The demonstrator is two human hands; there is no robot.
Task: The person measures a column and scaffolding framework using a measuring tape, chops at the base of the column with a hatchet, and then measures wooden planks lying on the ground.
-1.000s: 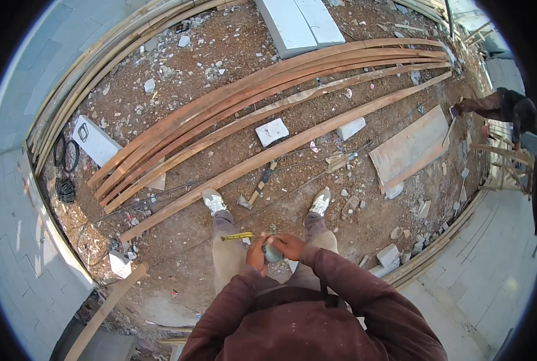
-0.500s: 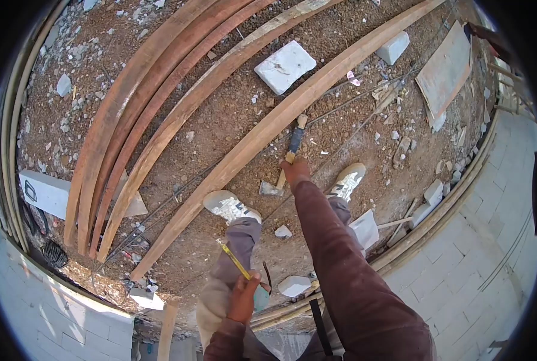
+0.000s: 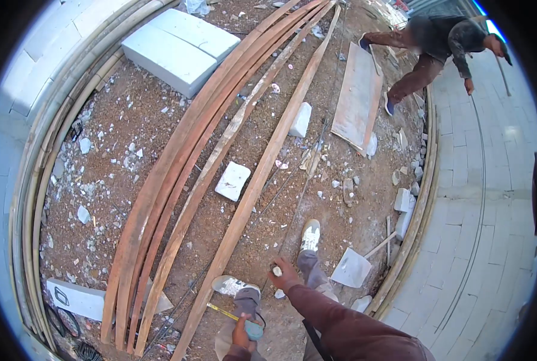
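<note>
My left hand [image 3: 241, 334], low in the view, is closed around a tape measure [image 3: 254, 330]. Its case is teal, and a short length of yellow blade [image 3: 223, 311] sticks out to the left. My right hand [image 3: 288, 277] is wrapped round a hammer [image 3: 277, 271]. Only the pale butt of its handle shows; the hand hides the rest. Just left of both hands, a long wooden beam [image 3: 244, 207] lies across the dirt, with my left shoe [image 3: 235, 284] against it. My right shoe [image 3: 310, 236] stands on bare soil.
Several more beams [image 3: 160, 198] lie to the left. White blocks [image 3: 181, 45] and a smaller block [image 3: 233, 181] rest among rubble. A flat board [image 3: 360, 99] lies at upper right, near another person [image 3: 440, 45] holding a thin rod [image 3: 482, 162]. Poles [image 3: 422, 222] run beside the block wall [image 3: 479, 198].
My view has shifted up and right, bringing the other person into sight. My right hand has lifted the hammer from near the ground, turning its handle end towards me. The tape measure stays in my left hand.
</note>
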